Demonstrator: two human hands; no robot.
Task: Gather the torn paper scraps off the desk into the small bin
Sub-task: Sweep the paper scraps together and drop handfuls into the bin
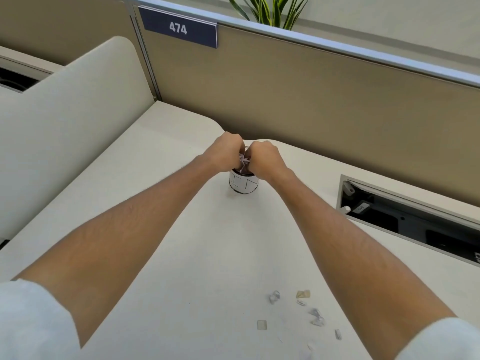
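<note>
The small bin (243,183), a dark cup wrapped in white paper with hand-drawn letters, stands on the cream desk (207,242) at mid-distance. Both hands meet directly over its mouth. My left hand (224,152) and my right hand (263,158) are closed together on a bunch of white paper scraps (244,161) that pokes out between them above the rim. Several torn scraps (298,309) lie loose on the desk near the front edge, beside my right forearm.
A tan partition (311,100) with a "474" sign (179,28) runs behind the desk. An open cable tray (405,219) is sunk into the desk at right. A cream side screen (72,126) stands at left. A plant (270,9) rises behind the partition.
</note>
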